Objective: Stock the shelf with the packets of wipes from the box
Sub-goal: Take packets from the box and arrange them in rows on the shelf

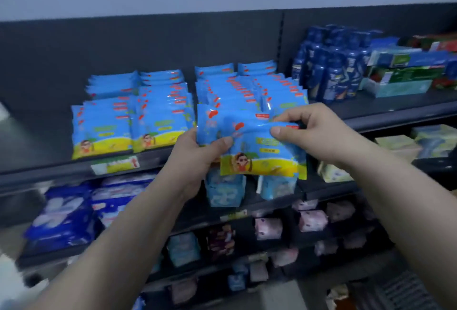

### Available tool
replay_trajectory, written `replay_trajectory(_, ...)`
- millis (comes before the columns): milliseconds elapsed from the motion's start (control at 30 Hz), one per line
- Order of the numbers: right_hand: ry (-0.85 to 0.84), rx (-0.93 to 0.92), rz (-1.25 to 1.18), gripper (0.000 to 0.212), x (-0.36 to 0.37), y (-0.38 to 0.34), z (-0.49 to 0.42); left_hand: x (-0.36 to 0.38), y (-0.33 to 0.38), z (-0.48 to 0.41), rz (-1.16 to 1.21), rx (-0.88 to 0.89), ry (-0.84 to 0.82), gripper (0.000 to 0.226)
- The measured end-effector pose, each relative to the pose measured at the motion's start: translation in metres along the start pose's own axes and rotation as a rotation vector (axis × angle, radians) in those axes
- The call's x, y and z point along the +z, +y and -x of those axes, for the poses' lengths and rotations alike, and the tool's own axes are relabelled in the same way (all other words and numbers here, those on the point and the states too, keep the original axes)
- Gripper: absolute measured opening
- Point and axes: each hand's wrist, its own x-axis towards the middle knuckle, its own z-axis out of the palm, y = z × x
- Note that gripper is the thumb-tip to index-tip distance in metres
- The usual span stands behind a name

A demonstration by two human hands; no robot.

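Packets (pixel 262 151), seemingly two, gripped by left hand (pixel 197 156) and right hand (pixel 319 131) at shelf (pixel 32 146) edge. Four rows (pixel 160 116) stand behind; bare room at left.

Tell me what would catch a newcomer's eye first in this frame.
Both hands stand out at centre: the left hand grips the side and the right hand pinches the top of a glossy blue-and-yellow plastic packet of wipes. Behind it, rows of matching packets stand on the dark shelf, with dark blue bottles to their right.
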Motion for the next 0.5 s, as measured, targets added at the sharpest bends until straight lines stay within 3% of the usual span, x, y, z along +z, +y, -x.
replay_trajectory(200,-0.145,-0.165,0.110,0.006,0.092,-0.070,-0.068,-0.123,0.036,-0.005,-0.045,0.043,0.097,0.015)
replay_trajectory(500,-0.128,-0.287,-0.017,0.006,0.208,-0.153,-0.158,-0.297,0.076,-0.023,-0.050,0.079,0.254,0.017)
